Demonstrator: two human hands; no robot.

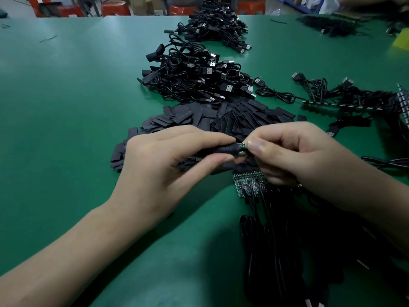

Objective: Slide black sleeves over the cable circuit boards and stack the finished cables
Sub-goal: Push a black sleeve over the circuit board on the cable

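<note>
My left hand [168, 165] pinches a black sleeve [223, 150] between thumb and fingers. Out of the sleeve's right end pokes the green tip of a circuit board [242, 148], and my right hand [294, 156] pinches that end. Both hands hover over a heap of loose flat black sleeves [221, 118]. Below my right hand lies a row of bare green circuit boards [245, 182] with black cables [276, 251] trailing toward me. A stack of sleeved cables with USB plugs [194, 78] sits behind the sleeve heap.
A second pile of cables [217, 25] lies farther back on the green table [66, 96]. More cables with boards [345, 98] spread along the right side. Red stools and boxes stand past the far edge. A yellow object [401, 39] sits at far right.
</note>
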